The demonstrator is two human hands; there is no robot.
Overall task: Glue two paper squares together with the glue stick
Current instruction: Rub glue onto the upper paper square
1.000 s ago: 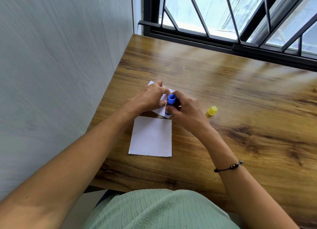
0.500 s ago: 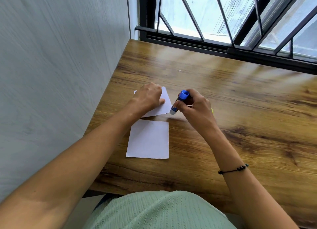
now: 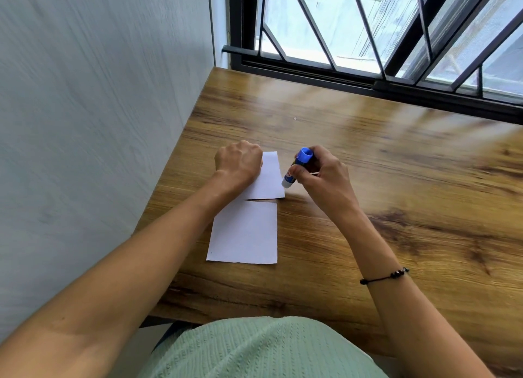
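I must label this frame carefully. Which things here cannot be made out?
- Glue stick tip, head view: too small to tell whether it touches the far paper square; label unreadable.
- Far paper square's left part: covered by the left hand.
- Glue stick cap: not visible, possibly behind the right hand.
- Glue on paper: not discernible.

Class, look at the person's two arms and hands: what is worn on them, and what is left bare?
Both forearms are bare, with no sleeves in view. The right wrist carries a thin black cord bracelet with small dark beads. The left hand and right hand wear no gloves; no rings show.
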